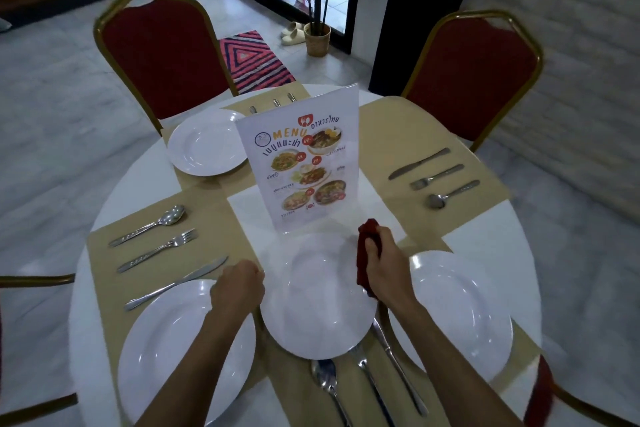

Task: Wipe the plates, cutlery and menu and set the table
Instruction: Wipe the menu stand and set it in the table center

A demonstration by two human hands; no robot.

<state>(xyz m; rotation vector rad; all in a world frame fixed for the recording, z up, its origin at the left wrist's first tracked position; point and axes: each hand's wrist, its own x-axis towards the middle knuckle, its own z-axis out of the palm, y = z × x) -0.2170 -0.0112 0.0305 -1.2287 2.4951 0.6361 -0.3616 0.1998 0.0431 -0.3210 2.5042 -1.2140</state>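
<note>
A white plate [317,302] is held up over the near side of the round table [485,246]. My left hand [239,288] grips its left rim. My right hand [384,263] holds a dark red cloth [367,255] against the plate's right edge. Under the plate lie a spoon [325,378], a fork [367,378] and a knife [398,367] on a tan placemat. The menu [304,163] stands upright at the table's centre. Other white plates rest at near left [166,357], near right [460,315] and far left [204,142].
Cutlery sets lie on placemats at left [162,246], right [436,177] and far side [273,102]. Red chairs with gold frames stand at far left [162,48] and far right [474,76]; chair parts show at near left and near right. A potted plant [317,35] stands beyond.
</note>
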